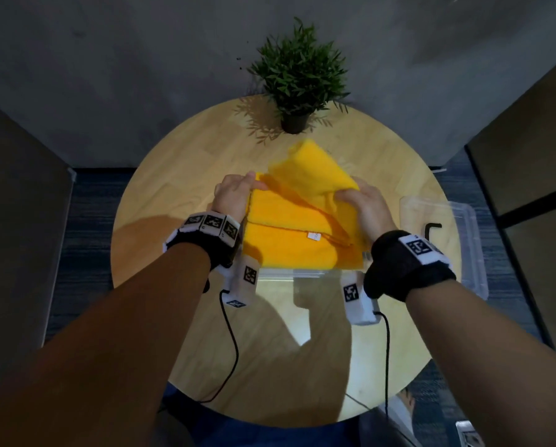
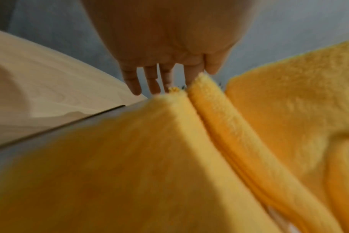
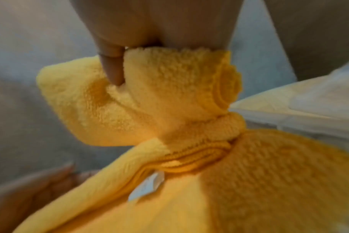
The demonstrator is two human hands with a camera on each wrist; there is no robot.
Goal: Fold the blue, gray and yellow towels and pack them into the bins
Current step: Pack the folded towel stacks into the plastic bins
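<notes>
The round wooden bench [image 1: 179,175] is carrying everything here, its rim curving close to the wall at the far side and showing bare wood to the left of the work and in front of it. A yellow towel [image 1: 289,230] is lying in the middle of the bench, spread over a clear bin [image 1: 308,271] whose near edge is showing just under the cloth's near hem. A second clear bin [image 1: 470,240] is sitting at the bench's right edge, partly overhanging it, just beside the right wrist. A potted plant [image 1: 297,82] is standing at the far edge, apart from the towel.

The far part of the towel is being raised into a loose peak while the near part is lying flat with its white tag [image 1: 313,236] facing up. The right hand [image 1: 365,201] is gripping the towel's far right portion, fingers curled into bunched cloth, as the right wrist view shows. The left hand [image 1: 234,193] is resting at the towel's far left corner; in the left wrist view its fingers [image 2: 134,85] are reaching out straight and slightly spread, and the index and thumb are pinching the cloth's edge. A small black hex key [image 1: 431,230] is lying inside the right bin.
</notes>
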